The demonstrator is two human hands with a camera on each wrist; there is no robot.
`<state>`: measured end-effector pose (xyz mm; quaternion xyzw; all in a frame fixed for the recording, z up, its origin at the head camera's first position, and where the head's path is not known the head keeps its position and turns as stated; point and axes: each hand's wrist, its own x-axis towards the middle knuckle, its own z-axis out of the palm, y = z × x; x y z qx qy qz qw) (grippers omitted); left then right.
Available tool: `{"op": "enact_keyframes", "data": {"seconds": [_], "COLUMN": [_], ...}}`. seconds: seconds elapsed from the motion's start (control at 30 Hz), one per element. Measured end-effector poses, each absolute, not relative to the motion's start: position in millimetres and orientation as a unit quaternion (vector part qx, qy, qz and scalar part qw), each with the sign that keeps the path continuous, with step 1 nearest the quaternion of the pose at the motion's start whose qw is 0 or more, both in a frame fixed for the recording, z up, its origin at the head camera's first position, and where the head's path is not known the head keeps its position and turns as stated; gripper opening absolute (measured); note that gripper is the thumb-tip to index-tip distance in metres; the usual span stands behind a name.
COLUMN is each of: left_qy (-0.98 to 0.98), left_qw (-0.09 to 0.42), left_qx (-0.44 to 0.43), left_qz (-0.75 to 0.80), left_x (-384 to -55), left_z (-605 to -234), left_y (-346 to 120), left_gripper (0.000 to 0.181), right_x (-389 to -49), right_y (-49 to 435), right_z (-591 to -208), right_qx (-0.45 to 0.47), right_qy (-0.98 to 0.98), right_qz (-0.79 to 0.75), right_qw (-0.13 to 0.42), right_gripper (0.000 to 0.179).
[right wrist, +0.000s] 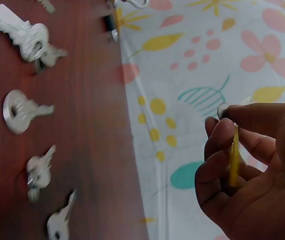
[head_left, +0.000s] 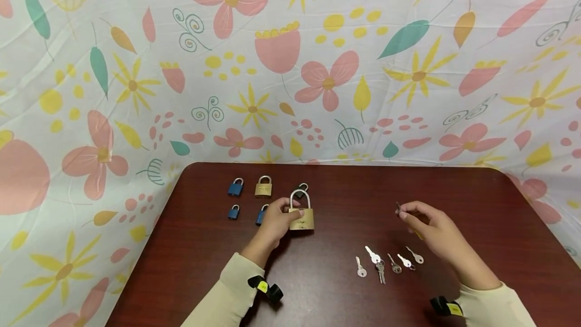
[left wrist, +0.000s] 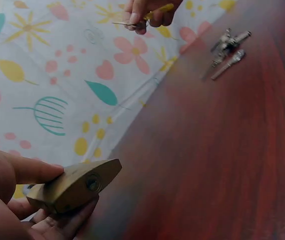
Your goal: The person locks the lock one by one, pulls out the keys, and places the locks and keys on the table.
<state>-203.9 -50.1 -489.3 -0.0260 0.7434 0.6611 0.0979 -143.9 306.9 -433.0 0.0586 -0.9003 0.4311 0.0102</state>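
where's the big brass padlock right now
In the head view the big brass padlock stands upright on the table, left of centre, gripped by the left hand, just right of the small blue padlocks.

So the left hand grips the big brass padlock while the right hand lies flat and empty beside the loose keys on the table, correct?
Not quite. The left hand does grip the big brass padlock, but the right hand is not flat and empty: it pinches a key with a yellow tag, held above the loose keys on the table. The right wrist view shows this.
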Motion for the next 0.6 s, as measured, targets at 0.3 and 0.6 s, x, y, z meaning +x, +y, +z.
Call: {"op": "enact_keyframes", "data": {"seconds": [0.3,0.6], "left_qy": [0.748,0.793], "left_qw": [0.093,0.086], "left_qx": [-0.017,-0.007], "left_qz": [0.657,0.604], "left_x": [-201,-203], "left_z": [-506,-508], "left_y": [-45,-46], "left_gripper": [0.028,0.022], "right_x": [-135,-130], "right_y": [322,346], "right_z": [-447,-466], "right_qx": [0.027,0.031], "right_qy": [-0.927,-0.952], "right_qz": [0.373,0.304], "right_qw": [-0.014,-0.007], "right_gripper": [0.027,0.018]}}
